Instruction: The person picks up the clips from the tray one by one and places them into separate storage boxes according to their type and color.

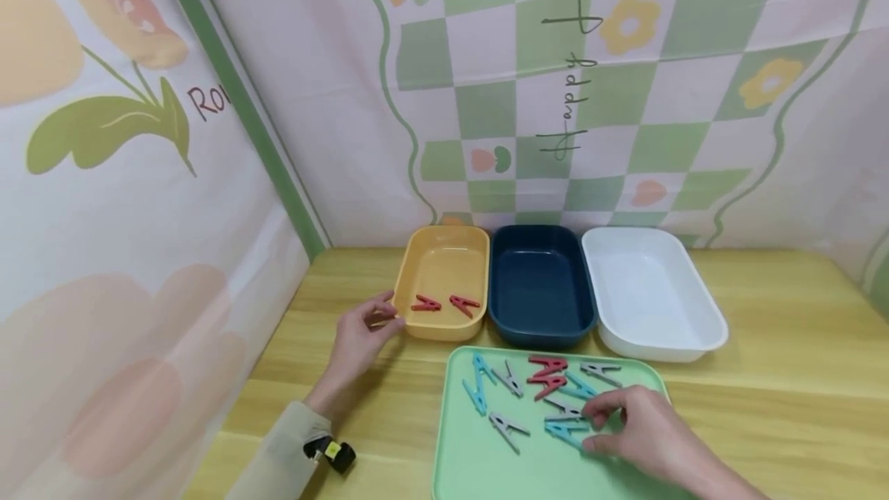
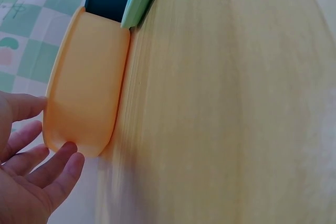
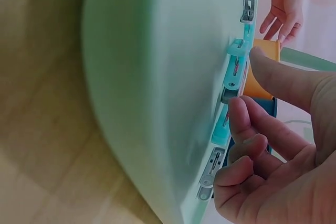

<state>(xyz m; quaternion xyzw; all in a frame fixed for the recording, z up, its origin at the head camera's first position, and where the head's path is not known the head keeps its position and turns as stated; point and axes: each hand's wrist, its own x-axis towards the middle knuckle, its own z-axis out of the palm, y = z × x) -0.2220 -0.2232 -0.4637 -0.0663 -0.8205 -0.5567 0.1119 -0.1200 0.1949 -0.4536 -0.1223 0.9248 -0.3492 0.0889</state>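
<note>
My right hand [image 1: 639,430] hovers at the right side of a light green tray [image 1: 486,477], thumb and forefinger apart beside a blue clothespin [image 1: 561,428]. A grey clothespin [image 1: 561,410] lies just behind that one. The right wrist view also shows a gap between the thumb [image 3: 281,80] and forefinger. Several more blue and grey clothespins and two red clothespins [image 1: 549,365] are spread over the tray. My left hand [image 1: 357,342] has its loosely bent fingers at the left end of a yellow bin [image 2: 89,77]. Inside that bin lie two red clothespins [image 1: 427,304].
A dark blue bin [image 1: 542,336] and a white bin [image 1: 660,349] stand to the right of the yellow one, in a row behind the tray. All rest on a wooden table [image 1: 785,407]. A patterned cloth [image 1: 486,60] hangs right behind the bins.
</note>
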